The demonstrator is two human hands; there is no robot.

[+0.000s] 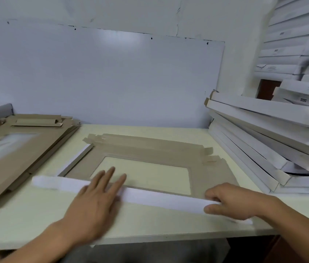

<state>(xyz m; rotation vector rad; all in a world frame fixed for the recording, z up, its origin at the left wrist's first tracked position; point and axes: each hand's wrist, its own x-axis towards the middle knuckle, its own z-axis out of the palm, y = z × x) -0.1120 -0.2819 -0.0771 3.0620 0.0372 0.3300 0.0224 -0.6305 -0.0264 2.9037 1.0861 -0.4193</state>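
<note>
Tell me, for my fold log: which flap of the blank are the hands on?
The near flap, white side up: left hand presses it, right hand pinches its end. Far flap lies flat.

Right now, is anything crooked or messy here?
Yes. The white boxes piled on the right of the table lie tilted and fanned out, not squarely stacked, so the pile might slide.

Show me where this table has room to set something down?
Bare table: front-left, between the brown stack and the left hand; and in front of the flap, up to the right hand gripping it. The blank fills the middle; white boxes crowd the right.
</note>
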